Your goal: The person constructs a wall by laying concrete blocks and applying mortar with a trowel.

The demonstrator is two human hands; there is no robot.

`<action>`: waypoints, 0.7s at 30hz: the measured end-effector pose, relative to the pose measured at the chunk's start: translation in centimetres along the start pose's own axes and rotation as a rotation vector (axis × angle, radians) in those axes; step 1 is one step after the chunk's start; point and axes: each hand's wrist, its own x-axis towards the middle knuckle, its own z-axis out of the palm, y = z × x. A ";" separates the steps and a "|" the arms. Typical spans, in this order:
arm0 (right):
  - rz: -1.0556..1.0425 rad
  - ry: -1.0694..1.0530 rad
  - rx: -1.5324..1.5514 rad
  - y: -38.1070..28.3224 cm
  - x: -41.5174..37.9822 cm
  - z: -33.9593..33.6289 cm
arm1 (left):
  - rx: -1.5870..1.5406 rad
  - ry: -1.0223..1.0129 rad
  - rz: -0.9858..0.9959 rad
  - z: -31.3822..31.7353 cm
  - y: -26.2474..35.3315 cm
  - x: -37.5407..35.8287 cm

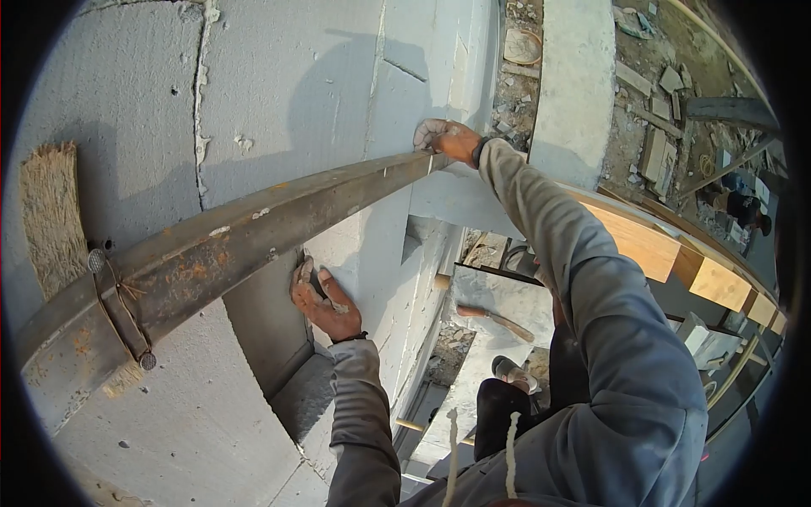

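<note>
A long rusty metal beam (228, 241) runs across the pale block wall (279, 93), with wire and two nail heads (97, 260) at its left end. My right hand (449, 141) is at the beam's far end, its fingers curled over the edge there; what they hold, if anything, is hidden. Below the beam, my left hand (325, 304) rests at the edge of a recess (274, 338) in the blocks, thumb and fingers apart and nothing held. A rough piece of wood (52, 215) sits behind the beam at the left.
Beneath me, a tool with a reddish handle (473, 312) lies on a plank (507, 296), near my shoe (514, 372). Wooden boards (634, 237) stretch along the right. Rubble (655, 127) covers the ground far below, where another person (743, 207) is at the far right.
</note>
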 end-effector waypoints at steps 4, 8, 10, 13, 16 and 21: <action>0.026 0.084 0.071 1.8 0.6 0.7 | 0.009 0.017 0.002 0.1 -0.5 -0.6; 0.078 0.230 -0.004 2.0 0.8 1.4 | 0.038 0.035 0.061 0.2 -1.2 -0.8; 0.053 0.249 -0.055 1.5 0.7 1.7 | 0.048 0.082 0.109 -0.4 -0.5 -0.7; 0.000 0.301 -0.069 2.1 1.3 2.0 | 0.224 0.255 0.181 -1.5 1.8 -1.7; -0.081 0.318 0.004 2.1 1.2 2.3 | -0.058 0.432 0.063 -1.6 4.5 -5.7; -0.236 0.329 -0.255 4.1 1.9 1.0 | -0.615 0.056 -0.003 8.1 6.0 -10.8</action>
